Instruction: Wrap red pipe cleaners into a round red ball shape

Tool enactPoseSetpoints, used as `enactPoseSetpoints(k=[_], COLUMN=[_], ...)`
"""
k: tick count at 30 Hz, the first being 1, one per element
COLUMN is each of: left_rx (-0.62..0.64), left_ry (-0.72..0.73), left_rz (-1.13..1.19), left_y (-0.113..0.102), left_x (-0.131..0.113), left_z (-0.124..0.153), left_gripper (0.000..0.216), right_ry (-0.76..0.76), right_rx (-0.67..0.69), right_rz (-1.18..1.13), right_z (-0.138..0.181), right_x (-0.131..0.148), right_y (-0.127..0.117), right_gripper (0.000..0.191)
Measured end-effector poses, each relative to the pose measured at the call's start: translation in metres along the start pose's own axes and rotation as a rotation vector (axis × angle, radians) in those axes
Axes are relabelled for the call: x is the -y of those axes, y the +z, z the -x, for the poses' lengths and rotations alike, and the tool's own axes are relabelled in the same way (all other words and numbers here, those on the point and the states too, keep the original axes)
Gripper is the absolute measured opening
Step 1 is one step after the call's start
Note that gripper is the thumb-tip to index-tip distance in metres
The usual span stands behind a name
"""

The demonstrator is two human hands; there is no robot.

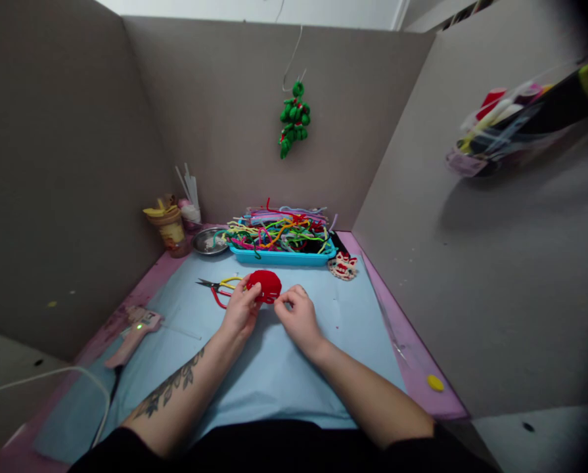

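A round, fuzzy red piece (pixel 269 281), seemingly made of pipe cleaners, is held up over the table by my left hand (pixel 243 307), the thumb lying across its front. Its lower part shows short strands with gaps between them. My right hand (pixel 297 315) is closed in a pinch at the lower right edge of the red piece; whatever its fingertips grip is too small to make out. Behind my left hand lie scissors (pixel 219 286) with one yellow and one red handle, blades pointing left, partly covered by the hand.
A blue tray (pixel 284 259) heaped with colourful pipe cleaners stands at the back, beside a metal dish (pixel 209 242). A pink glue gun (pixel 135 336) with a lit green light rests at left. A beaded-looking face ornament (pixel 343 267) lies right of the tray. Grey panels (pixel 274 131) enclose the table.
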State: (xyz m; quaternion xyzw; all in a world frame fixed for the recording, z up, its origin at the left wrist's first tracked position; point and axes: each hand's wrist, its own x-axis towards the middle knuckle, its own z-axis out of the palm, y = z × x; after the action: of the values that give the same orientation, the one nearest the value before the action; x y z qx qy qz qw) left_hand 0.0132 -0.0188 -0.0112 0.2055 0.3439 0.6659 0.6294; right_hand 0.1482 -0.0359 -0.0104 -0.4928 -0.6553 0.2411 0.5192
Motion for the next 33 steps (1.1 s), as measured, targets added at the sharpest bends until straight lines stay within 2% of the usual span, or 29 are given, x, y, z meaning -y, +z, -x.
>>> enactPoseSetpoints(k=[3,9,12,18,22,25,33], left_rx=[-0.018,-0.015,-0.004,0.004,0.049,0.074,0.094], left_ry=[0.047,0.032,0.047,0.014,-0.048,-0.116,-0.218], left_rz=[-0.001,0.013,0.018,0.049,0.084,0.123,0.128], left_y=[0.000,0.002,0.002,0.002,0.004,0.005,0.003], left_x=[0.000,-0.001,0.000,0.000,-0.002,-0.004,-0.008], left_z=[0.000,0.001,0.001,0.001,0.002,0.002,0.003], left_gripper=[0.050,0.050,0.052,0.045,0.034,0.025,0.028], right_ry=[0.043,0.302,0.358,0.229,-0.017,-0.161,-0.295], right_rx=[-0.044,0.099,0.123,0.125,0.018,0.001,-0.006], right_rz=[-0.038,-0.283,-0.321,-0.184,0.035,0.200,0.478], right_z=[-0.003,-0.002,0.000,0.000,0.001,0.002,0.004], right_x=[-0.001,-0.003,-0.002,0.001,0.005,0.006,0.007], right_y=[-0.002,0.006,0.010,0.007,0.002,0.000,-0.004], right_gripper=[0.017,0.014,0.014,0.016,0.013,0.012,0.012])
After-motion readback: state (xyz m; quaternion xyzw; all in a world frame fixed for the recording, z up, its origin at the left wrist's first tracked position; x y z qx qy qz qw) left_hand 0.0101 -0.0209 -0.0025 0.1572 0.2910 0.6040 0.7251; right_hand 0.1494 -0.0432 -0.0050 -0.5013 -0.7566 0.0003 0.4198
